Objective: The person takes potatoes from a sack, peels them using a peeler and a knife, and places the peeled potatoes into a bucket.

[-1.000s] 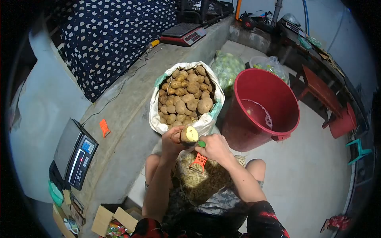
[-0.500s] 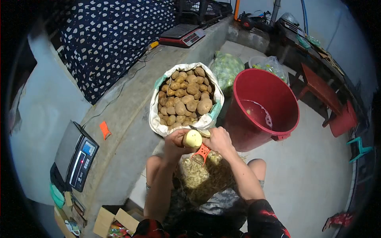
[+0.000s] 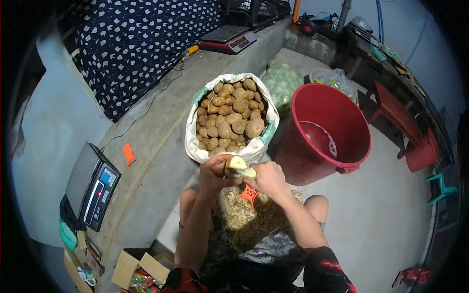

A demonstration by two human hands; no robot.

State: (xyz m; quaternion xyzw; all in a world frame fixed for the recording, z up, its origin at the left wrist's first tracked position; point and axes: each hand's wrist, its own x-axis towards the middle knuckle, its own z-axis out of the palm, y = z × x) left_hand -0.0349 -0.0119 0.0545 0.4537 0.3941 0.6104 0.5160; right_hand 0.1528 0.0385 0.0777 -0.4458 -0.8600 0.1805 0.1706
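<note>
My left hand (image 3: 213,172) is wrapped round a potato (image 3: 237,163) whose pale cut face shows. In my right hand (image 3: 267,177) is a knife (image 3: 233,172), its dark blade against the potato and most of the handle hidden by my fingers. A pale potato slice (image 3: 249,173) lies along the blade beside my right fingers. Below my hands an orange plastic tool with holes (image 3: 249,195) rests over a heap of potato peelings (image 3: 239,215) between my knees. Just beyond my hands stands an open white sack (image 3: 194,141) full of unpeeled potatoes (image 3: 229,119).
A large red bucket (image 3: 359,163) with some liquid stands right of the sack, near a bag of green produce (image 3: 283,83). On the ledge at left are a digital scale (image 3: 100,193) and an orange plastic piece (image 3: 129,155). A red scale (image 3: 228,40) sits farther back.
The knife blade has moved down across the potato's cut face, and the slice has shifted slightly lower and left. Both hands stay close together; the view has shifted slightly.
</note>
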